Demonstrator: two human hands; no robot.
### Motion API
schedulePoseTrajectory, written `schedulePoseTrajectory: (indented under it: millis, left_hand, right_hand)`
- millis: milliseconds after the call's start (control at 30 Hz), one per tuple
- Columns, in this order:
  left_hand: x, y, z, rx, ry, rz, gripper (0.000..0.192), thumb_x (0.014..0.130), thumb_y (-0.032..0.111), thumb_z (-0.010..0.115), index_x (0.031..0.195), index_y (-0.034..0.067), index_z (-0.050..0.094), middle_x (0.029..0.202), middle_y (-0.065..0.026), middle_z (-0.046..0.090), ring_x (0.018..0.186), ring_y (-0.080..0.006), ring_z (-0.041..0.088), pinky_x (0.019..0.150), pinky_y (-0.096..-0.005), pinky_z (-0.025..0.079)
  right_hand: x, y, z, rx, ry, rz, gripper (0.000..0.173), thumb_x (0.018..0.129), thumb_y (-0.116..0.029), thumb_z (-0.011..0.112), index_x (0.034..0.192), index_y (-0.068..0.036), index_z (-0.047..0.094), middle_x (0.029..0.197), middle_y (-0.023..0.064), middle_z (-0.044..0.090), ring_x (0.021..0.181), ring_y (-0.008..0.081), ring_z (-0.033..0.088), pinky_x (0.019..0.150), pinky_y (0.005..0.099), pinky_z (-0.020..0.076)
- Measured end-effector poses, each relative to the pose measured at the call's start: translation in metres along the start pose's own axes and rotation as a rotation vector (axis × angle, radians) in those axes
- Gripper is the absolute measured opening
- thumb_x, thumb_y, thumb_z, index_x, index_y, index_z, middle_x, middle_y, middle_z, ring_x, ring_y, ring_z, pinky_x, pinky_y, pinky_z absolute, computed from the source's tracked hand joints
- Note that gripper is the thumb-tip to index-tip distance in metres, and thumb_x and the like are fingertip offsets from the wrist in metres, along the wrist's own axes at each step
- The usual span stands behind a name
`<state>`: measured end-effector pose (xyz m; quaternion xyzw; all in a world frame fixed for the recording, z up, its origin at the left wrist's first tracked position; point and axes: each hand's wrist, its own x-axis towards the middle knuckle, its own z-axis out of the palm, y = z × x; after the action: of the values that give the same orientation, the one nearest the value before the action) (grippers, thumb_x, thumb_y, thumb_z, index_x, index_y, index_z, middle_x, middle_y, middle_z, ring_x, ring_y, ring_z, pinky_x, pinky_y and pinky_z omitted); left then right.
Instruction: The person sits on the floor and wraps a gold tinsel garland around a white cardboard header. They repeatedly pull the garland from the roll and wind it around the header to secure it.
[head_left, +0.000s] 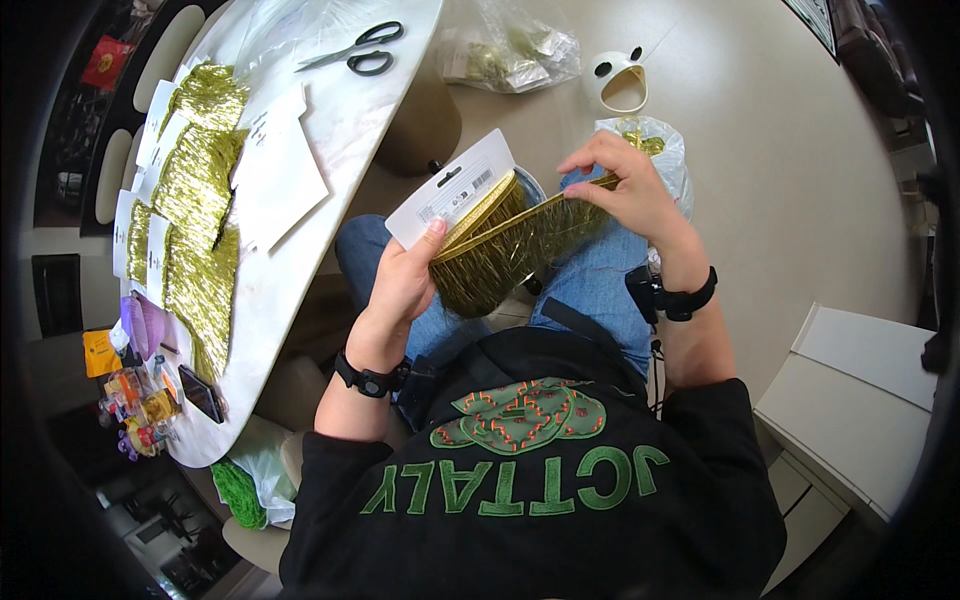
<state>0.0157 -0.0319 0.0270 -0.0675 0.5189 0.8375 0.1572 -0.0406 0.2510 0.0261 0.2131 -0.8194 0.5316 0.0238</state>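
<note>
My left hand (409, 277) grips a white hanging card (427, 206) with a euro slot and printing, thumb pressed on its face. Gold metallic tinsel fringe (480, 277) is folded round the card, its braided edge toward the top. A length of that fringe stretches across to my right hand (630, 184), which pinches the braided edge between thumb and fingers. The strands hang down over my jeans (600, 262). Just beyond my right hand, a white plastic bag (679, 176) holds more gold tinsel.
On the marble table (300, 225) at left lie carded gold fringes (199, 180), blank white cards (281, 176), black-handled scissors (360, 52) and a phone (201, 394). A clear bag (517, 56) and a white open-mouthed container (619, 79) stand on the floor. White boxes (855, 390) are at right.
</note>
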Motion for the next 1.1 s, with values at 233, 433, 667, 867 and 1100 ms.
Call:
schedulePoseTrajectory:
  millis: [233, 433, 667, 867, 1100]
  left_hand:
    - [0.002, 0.003, -0.004, 0.126, 0.025, 0.005, 0.039, 0.1, 0.014, 0.049, 0.132, -0.007, 0.047, 0.13, -0.0161, 0.056, 0.12, -0.0244, 0.053, 0.103, -0.0355, 0.04]
    - [0.002, 0.003, -0.005, 0.13, 0.03, -0.008, 0.039, 0.1, 0.014, 0.049, 0.132, -0.008, 0.047, 0.13, -0.016, 0.056, 0.12, -0.024, 0.053, 0.104, -0.0352, 0.04]
    - [0.002, 0.002, -0.005, 0.191, 0.046, 0.018, 0.038, 0.1, 0.014, 0.05, 0.132, -0.008, 0.047, 0.13, -0.0157, 0.056, 0.12, -0.0233, 0.053, 0.104, -0.0346, 0.039]
    - [0.004, 0.0, -0.01, 0.158, 0.03, 0.018, 0.038, 0.1, 0.014, 0.05, 0.132, -0.007, 0.047, 0.13, -0.0151, 0.056, 0.12, -0.0228, 0.052, 0.104, -0.0343, 0.039]
    - [0.003, 0.0, -0.013, 0.144, 0.003, 0.038, 0.038, 0.1, 0.015, 0.051, 0.131, -0.007, 0.048, 0.129, -0.0151, 0.056, 0.12, -0.0225, 0.052, 0.104, -0.0341, 0.039]
  right_hand:
    - [-0.002, -0.002, -0.007, 0.095, -0.146, -0.014, 0.016, 0.074, -0.009, 0.078, 0.089, -0.011, 0.073, 0.077, 0.001, 0.052, 0.077, 0.0154, 0.054, 0.067, 0.0273, 0.0426]
    - [0.001, -0.004, -0.007, 0.045, -0.248, 0.0, 0.013, 0.074, -0.014, 0.079, 0.085, -0.01, 0.073, 0.071, 0.0027, 0.057, 0.07, 0.0175, 0.054, 0.06, 0.0295, 0.0411]
    - [0.005, -0.006, -0.007, -0.596, -0.548, 0.095, 0.031, 0.07, -0.033, 0.081, 0.071, -0.004, 0.07, 0.069, 0.0078, 0.054, 0.071, 0.0236, 0.055, 0.062, 0.0347, 0.0424]
    - [-0.009, -0.021, -0.001, -0.472, -0.137, 0.164, 0.054, 0.067, -0.047, 0.081, 0.097, -0.005, 0.064, 0.099, 0.0127, 0.057, 0.086, 0.0309, 0.061, 0.074, 0.0398, 0.05]
    - [-0.003, -0.017, -0.011, -0.239, -0.145, 0.043, 0.036, 0.069, -0.028, 0.083, 0.097, -0.012, 0.066, 0.099, 0.0058, 0.056, 0.088, 0.0238, 0.058, 0.072, 0.0339, 0.0485]
